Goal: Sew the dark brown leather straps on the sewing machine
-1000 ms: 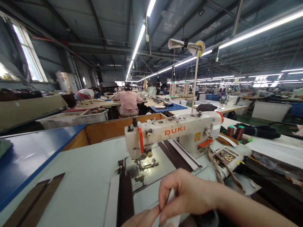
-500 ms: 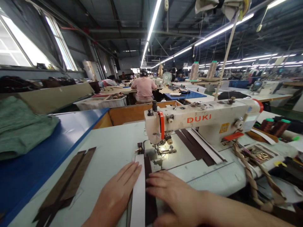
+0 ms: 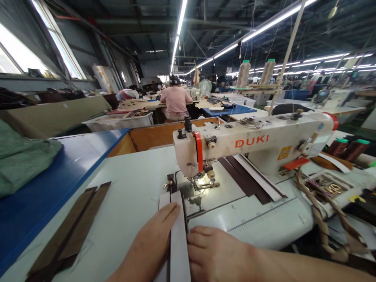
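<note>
A white strip [image 3: 178, 239] lies lengthwise over a dark brown strip [image 3: 170, 184], both running toward the presser foot [image 3: 205, 183] of a white DUKI sewing machine [image 3: 252, 147]. My left hand [image 3: 149, 246] lies flat with its fingers along the white strip's left edge. On the strip's right side my right hand [image 3: 217, 254] rests flat on the table, fingertips touching the strip's edge. Neither hand grips anything.
Two brown strips [image 3: 70, 231] lie at the left near a blue table [image 3: 53, 176] with green cloth [image 3: 20, 158]. More brown and white strips [image 3: 249, 180] lie behind the needle. Thread spools [image 3: 346, 147] and a small parts tray [image 3: 329, 188] sit at right. A person in pink [image 3: 175, 100] sits ahead.
A second ago my hands pinched something together near the lower edge. They have since spread flat on either side of the white strip, which has slid closer to the presser foot.
</note>
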The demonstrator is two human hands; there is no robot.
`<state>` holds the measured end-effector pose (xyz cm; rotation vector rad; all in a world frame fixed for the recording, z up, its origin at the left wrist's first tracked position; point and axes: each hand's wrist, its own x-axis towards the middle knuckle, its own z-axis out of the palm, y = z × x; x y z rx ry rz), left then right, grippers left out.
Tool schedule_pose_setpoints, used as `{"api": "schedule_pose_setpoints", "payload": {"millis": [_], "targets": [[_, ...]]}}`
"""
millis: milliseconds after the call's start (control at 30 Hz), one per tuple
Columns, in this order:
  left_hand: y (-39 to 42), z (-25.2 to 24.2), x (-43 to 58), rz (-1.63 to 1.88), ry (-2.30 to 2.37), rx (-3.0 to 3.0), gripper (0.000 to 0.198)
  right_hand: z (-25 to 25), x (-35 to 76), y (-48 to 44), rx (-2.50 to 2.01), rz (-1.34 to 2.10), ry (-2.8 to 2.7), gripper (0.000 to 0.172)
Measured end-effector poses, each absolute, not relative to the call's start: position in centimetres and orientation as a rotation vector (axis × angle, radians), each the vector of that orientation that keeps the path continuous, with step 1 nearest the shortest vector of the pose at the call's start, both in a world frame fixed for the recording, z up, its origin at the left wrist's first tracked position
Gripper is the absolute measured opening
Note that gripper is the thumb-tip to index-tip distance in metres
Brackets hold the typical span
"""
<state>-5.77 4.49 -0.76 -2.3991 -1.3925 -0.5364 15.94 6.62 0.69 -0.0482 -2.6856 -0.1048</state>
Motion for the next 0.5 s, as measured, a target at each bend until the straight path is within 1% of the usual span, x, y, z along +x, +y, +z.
{"api": "schedule_pose_setpoints", "payload": {"millis": [133,267,500], "targets": [[4.8,-0.5,-5.7,-0.533,-1.48,-2.46,0.053,0.8,15.0,7.2,-0.242,-0.118,-2.703,0.014],[4.7,0.1,-5.4,-0.493,-1.435,-2.466,0.049,1.1,14.3,7.2,-0.423,-0.204,-2.748,0.024],[4.0,-1.6,-4.2,-0.457,-1.168,-2.361,0.049,0.9,16.5,5.1,-0.493,-0.214,-2.716,0.031]]}}
